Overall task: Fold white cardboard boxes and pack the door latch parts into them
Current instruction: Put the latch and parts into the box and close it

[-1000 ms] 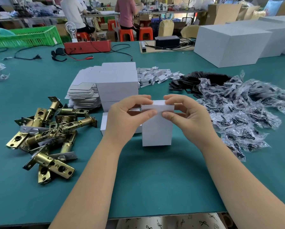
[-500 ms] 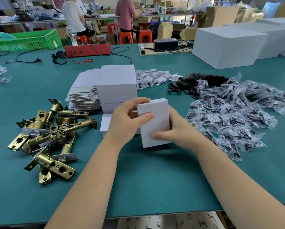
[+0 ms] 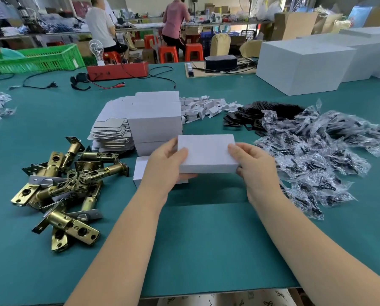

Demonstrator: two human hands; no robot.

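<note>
- The brass door latch parts [image 3: 63, 186] lie heaped on the green table [image 3: 206, 250], left of the hands and well apart from the box; no part is in hand.
- The left hand [image 3: 165, 167] grips the left end of the closed white cardboard box [image 3: 206, 154], thumb on top, fingers curled beneath.
- The box is held level just above the table, in front of the stack of flat box blanks [image 3: 114, 134].
- The right hand [image 3: 254, 165] clamps the right end the same way.
- To do this well, I judge, squeeze only the ends, keep the flaps tucked, and set it down flat.
- The box's contents and end flaps are hidden, as are most fingers; the bagged small parts [image 3: 317, 155] at right are too blurred to identify.
</note>
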